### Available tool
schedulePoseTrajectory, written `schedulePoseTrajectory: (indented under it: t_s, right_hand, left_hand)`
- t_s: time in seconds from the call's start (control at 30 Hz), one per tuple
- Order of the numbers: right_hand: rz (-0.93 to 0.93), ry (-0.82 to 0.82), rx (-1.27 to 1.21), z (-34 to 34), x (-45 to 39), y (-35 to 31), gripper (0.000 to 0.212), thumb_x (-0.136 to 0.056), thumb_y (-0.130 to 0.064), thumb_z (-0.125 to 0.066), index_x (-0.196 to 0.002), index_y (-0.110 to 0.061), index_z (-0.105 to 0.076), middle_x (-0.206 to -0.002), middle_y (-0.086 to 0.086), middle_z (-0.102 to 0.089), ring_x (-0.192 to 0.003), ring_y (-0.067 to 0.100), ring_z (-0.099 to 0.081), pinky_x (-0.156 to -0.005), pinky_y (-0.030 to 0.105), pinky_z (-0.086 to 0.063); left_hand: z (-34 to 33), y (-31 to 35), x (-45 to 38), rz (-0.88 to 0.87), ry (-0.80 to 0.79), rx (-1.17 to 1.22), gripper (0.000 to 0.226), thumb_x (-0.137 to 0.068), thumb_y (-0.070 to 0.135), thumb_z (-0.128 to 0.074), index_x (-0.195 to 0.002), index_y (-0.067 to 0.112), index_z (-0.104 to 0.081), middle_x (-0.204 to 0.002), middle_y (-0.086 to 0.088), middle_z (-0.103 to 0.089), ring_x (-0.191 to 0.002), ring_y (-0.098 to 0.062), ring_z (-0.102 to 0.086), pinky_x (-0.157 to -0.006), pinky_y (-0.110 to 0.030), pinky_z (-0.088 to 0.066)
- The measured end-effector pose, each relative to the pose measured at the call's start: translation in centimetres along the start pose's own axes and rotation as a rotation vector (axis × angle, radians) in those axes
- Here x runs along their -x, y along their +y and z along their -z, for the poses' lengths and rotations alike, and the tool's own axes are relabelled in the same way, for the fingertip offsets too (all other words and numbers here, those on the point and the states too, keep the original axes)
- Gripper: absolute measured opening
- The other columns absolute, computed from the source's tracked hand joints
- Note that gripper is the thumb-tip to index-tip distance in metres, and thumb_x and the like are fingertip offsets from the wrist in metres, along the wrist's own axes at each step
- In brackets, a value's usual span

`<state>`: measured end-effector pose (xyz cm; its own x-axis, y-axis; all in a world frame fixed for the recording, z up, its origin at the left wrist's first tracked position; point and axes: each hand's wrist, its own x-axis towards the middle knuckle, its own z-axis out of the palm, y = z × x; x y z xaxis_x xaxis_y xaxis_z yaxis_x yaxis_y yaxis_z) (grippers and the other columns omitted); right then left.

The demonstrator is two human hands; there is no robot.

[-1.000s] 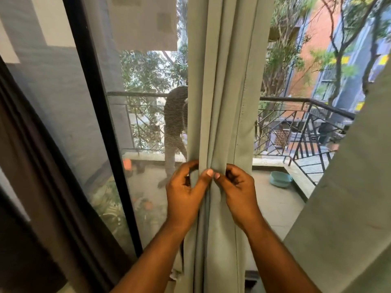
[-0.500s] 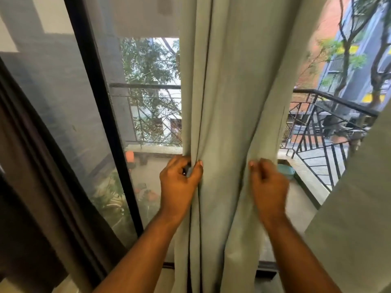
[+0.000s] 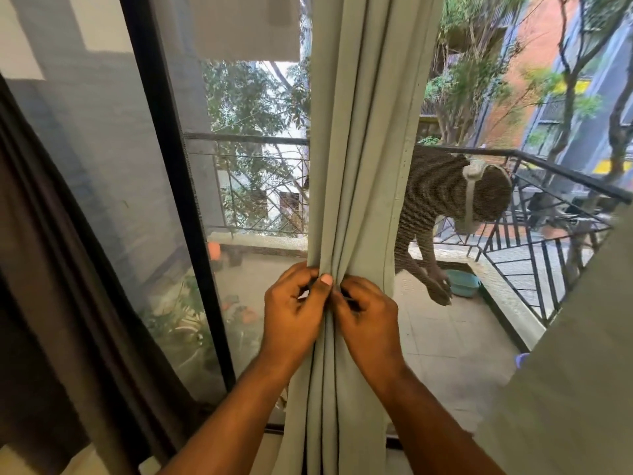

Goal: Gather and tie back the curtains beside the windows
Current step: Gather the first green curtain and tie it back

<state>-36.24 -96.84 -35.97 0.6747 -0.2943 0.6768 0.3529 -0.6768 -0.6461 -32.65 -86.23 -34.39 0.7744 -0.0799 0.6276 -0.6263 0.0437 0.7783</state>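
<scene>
A pale grey-green curtain (image 3: 359, 149) hangs in narrow vertical pleats in front of the window, straight ahead of me. My left hand (image 3: 293, 313) pinches the gathered folds from the left, thumb on the front. Right beside it my right hand (image 3: 368, 323) pinches the folds from the right, its fingers curled into the cloth. The two hands touch at the middle of the bunch. No tie-back band is in view.
A dark brown curtain (image 3: 58, 286) hangs at the left edge. A black window frame (image 3: 171, 186) stands between it and the green curtain. Another pale curtain panel (image 3: 575, 371) fills the lower right. Outside lie a tiled balcony, a black railing (image 3: 548, 207) and a teal bowl (image 3: 462, 282).
My right hand has swept left from the curtain's outer edge, bringing the cloth with it. The spread panel is now bunched into narrow pleats between both hands.
</scene>
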Motion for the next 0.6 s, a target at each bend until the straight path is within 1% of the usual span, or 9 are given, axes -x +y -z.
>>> schedulePoseTrajectory:
  t_s: [0.1,0.17,0.2,0.27,0.3,0.33,0.4,0.5,0.6]
  right_hand:
    - [-0.030,0.014,0.049,0.1,-0.3,0.5,0.012,-0.092,-0.012,-0.058,-0.085,-0.011,-0.067,-0.076,-0.010,-0.056,-0.068,-0.006,-0.051,-0.065,0.002,-0.038]
    - [-0.104,0.059,0.058,1.2,-0.3,1.5,0.013,-0.095,-0.010,-0.055,-0.085,-0.011,-0.064,-0.077,-0.006,-0.056,-0.068,0.000,-0.050,-0.065,0.008,-0.038]
    - [-0.148,0.100,0.058,2.0,-0.3,2.2,0.014,-0.096,-0.011,-0.054,-0.087,-0.010,-0.064,-0.080,-0.003,-0.059,-0.074,0.006,-0.054,-0.068,0.012,-0.041]
    - [-0.213,0.190,0.065,3.4,-0.2,3.2,0.016,-0.097,-0.013,-0.052,-0.090,-0.008,-0.065,-0.084,0.002,-0.063,-0.079,0.016,-0.058,-0.072,0.025,-0.048]
    - [-0.223,0.222,0.061,3.4,0.0,3.4,0.017,-0.097,-0.015,-0.051,-0.088,-0.008,-0.064,-0.083,0.003,-0.062,-0.078,0.015,-0.057,-0.070,0.028,-0.046]
    - [-0.218,0.229,0.033,3.1,0.1,2.9,0.019,-0.097,-0.018,-0.051,-0.086,-0.010,-0.064,-0.082,0.001,-0.061,-0.076,0.011,-0.055,-0.069,0.025,-0.043]
    - [-0.157,0.120,-0.055,1.1,0.4,1.5,0.020,-0.094,-0.023,-0.049,-0.086,-0.015,-0.065,-0.081,-0.005,-0.059,-0.074,0.005,-0.053,-0.071,0.019,-0.041]
    - [-0.078,-0.086,-0.102,-0.9,0.6,-0.2,0.015,-0.094,-0.015,-0.054,-0.090,-0.017,-0.068,-0.083,-0.011,-0.060,-0.078,0.001,-0.057,-0.075,0.013,-0.045]
    - [-0.032,-0.097,-0.029,-0.7,0.5,-0.5,0.015,-0.094,-0.016,-0.055,-0.091,-0.014,-0.069,-0.083,-0.013,-0.057,-0.076,0.000,-0.054,-0.074,0.009,-0.043]
  left_hand:
    - [0.8,-0.4,-0.2,-0.064,0.029,-0.124,0.011,-0.088,0.012,-0.061,-0.081,0.016,-0.069,-0.075,0.012,-0.062,-0.075,-0.002,-0.061,-0.069,-0.012,-0.046]
    - [1.9,-1.0,-0.4,-0.107,0.106,-0.252,0.011,-0.089,0.018,-0.062,-0.085,0.013,-0.071,-0.076,0.010,-0.061,-0.074,0.000,-0.059,-0.068,-0.010,-0.044]
    - [2.7,-1.4,-0.6,-0.116,0.153,-0.296,0.012,-0.089,0.019,-0.063,-0.087,0.012,-0.072,-0.076,0.010,-0.061,-0.075,0.001,-0.059,-0.067,-0.010,-0.044]
    - [4.1,-2.0,-0.9,-0.100,0.227,-0.350,0.008,-0.088,0.017,-0.067,-0.088,0.012,-0.073,-0.079,0.017,-0.060,-0.076,0.005,-0.058,-0.067,-0.012,-0.046]
    - [4.4,-1.9,-0.9,-0.085,0.238,-0.347,0.005,-0.087,0.015,-0.068,-0.087,0.012,-0.073,-0.079,0.018,-0.060,-0.076,0.006,-0.059,-0.067,-0.011,-0.046]
    - [4.1,-1.7,-0.7,-0.069,0.229,-0.321,0.003,-0.086,0.013,-0.070,-0.087,0.014,-0.073,-0.079,0.017,-0.062,-0.076,0.006,-0.059,-0.068,-0.009,-0.045]
    - [2.7,-1.3,-0.1,-0.037,0.154,-0.240,0.007,-0.084,0.008,-0.072,-0.085,0.015,-0.073,-0.080,0.011,-0.065,-0.077,0.006,-0.062,-0.070,-0.006,-0.044]
    - [1.1,-1.1,1.0,0.008,0.102,-0.149,0.011,-0.083,-0.001,-0.072,-0.087,0.009,-0.075,-0.082,0.003,-0.070,-0.080,0.003,-0.065,-0.074,-0.009,-0.048]
    - [1.5,-1.3,0.8,0.074,0.099,-0.041,0.012,-0.084,0.001,-0.070,-0.088,0.012,-0.076,-0.084,0.001,-0.072,-0.081,-0.006,-0.068,-0.076,-0.020,-0.052]
